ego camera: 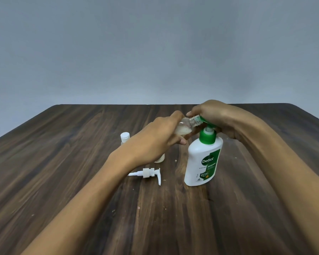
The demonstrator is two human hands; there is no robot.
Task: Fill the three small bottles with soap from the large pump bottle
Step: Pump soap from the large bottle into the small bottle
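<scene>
The small bottles sit and hang toward the middle of the dark wooden table (pixel 63 162). Furthest left, a capped bottle (pixel 125 137) stands upright, partly hidden behind the left wrist. Just right of it, the base of a second bottle (pixel 159 159) shows under the left hand, with pale soap in it. In front of these a loose white pump (pixel 148 173) lies on its side, nozzle pointing toward the camera. The left hand (pixel 155 140) is wrapped around a clear bottle (pixel 186 127), tilted with its open threaded neck up and to the right, some whitish soap pooled in its lower end. That neck meets the green spout of the large pump bottle (pixel 203 162), which stands upright. The right hand (pixel 214 116) is curled over the pump head, fingers pressing on top.
</scene>
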